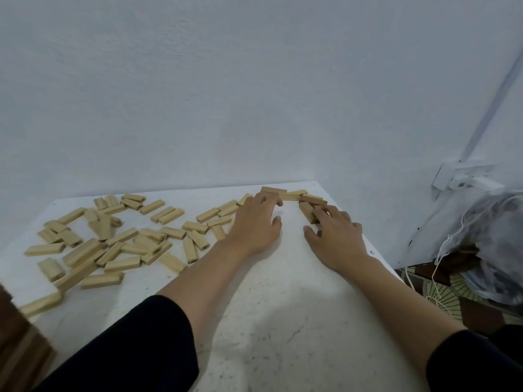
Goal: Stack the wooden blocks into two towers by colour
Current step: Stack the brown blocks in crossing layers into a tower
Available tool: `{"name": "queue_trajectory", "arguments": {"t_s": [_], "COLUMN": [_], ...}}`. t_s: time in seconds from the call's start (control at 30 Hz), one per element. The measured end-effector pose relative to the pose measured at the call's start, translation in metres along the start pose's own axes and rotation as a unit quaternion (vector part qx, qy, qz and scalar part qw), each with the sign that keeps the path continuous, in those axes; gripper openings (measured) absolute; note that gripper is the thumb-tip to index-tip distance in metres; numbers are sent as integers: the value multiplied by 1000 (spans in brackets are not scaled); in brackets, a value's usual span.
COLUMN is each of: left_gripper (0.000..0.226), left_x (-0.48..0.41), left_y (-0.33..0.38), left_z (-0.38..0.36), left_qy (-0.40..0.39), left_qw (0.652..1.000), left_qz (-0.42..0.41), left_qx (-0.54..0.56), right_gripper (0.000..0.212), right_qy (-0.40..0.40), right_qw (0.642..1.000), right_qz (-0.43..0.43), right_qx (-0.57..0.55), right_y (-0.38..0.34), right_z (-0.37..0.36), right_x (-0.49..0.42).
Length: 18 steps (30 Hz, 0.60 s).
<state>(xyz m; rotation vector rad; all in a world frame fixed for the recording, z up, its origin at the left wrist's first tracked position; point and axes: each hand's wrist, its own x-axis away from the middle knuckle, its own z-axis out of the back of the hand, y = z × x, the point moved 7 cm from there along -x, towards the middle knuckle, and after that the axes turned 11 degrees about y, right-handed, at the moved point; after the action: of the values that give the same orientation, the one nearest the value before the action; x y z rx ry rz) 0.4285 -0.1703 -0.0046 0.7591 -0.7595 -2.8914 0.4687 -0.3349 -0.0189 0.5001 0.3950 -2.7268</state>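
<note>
Several pale wooden blocks (121, 236) lie scattered flat over the left half of the white table (283, 321). A small group of darker brown blocks (310, 206) sits near the table's far right corner, with a brown block (273, 189) and a pale one (291, 196) just behind. My left hand (254, 224) lies palm down, its fingertips touching the blocks at the far edge. My right hand (334, 236) rests palm down with its fingers over the brown blocks; the blocks under the fingers are partly hidden.
A pale wall rises right behind the table. To the right, past the table's edge, stands a clear plastic bag (486, 236) with white cord and a white wall fitting (464, 179). A brown wooden edge (17, 349) shows at the lower left.
</note>
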Motion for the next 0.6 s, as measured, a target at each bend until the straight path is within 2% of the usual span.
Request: {"name": "queue_trajectory", "arguments": {"t_s": [0.17, 0.27, 0.37, 0.47, 0.6], "left_gripper": [46, 46, 46, 42, 39], "left_x": [-27, -39, -45, -42, -36], "left_y": [7, 7, -1, -3, -4], "left_z": [-29, -38, -50, -53, -45], "left_qy": [-23, -28, -65, -62, 12], "left_qw": [998, 998, 995, 994, 991], "left_qz": [-40, -27, -26, -32, -33], "left_qx": [-39, -54, -71, -90, -127], "right_gripper": [37, 25, 8, 23, 34], "right_qy": [0, 20, 40, 48, 39], "right_qw": [999, 995, 992, 988, 986], "right_qz": [14, 26, 27, 0, -22], "right_qx": [-36, -89, -118, -145, -162], "right_y": [1, -1, -1, 3, 6], "right_z": [-2, -1, -1, -4, -6], "right_x": [-3, -1, -5, -13, -19]}}
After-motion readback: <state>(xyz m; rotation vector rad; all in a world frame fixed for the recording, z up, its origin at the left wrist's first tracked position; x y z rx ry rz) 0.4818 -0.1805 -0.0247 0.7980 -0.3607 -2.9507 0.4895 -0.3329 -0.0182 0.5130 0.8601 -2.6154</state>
